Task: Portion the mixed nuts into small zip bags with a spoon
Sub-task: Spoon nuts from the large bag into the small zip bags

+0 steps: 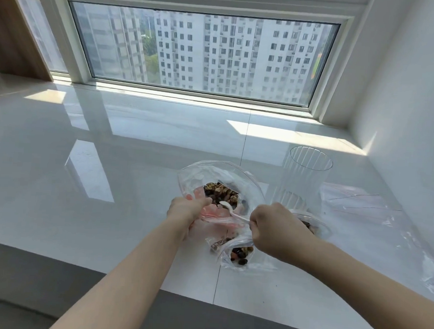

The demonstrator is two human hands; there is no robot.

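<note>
You stand before a wide, glossy white sill counter point(110, 145) that runs under a long window point(202, 54) with a white frame. Through the glass you see tall white apartment towers point(217, 52) and some green trees. Sunlight makes bright patches point(263, 131) on the counter. A plain white wall point(405, 99) closes the right side. At the far left stands a wooden shelf unit point(12, 37).

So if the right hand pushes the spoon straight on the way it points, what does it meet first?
Most likely the mixed nuts inside the big bag that the left hand holds open. The right hand aims the spoon up-left, its bowl at the bag's mouth; depth is unclear.
</note>
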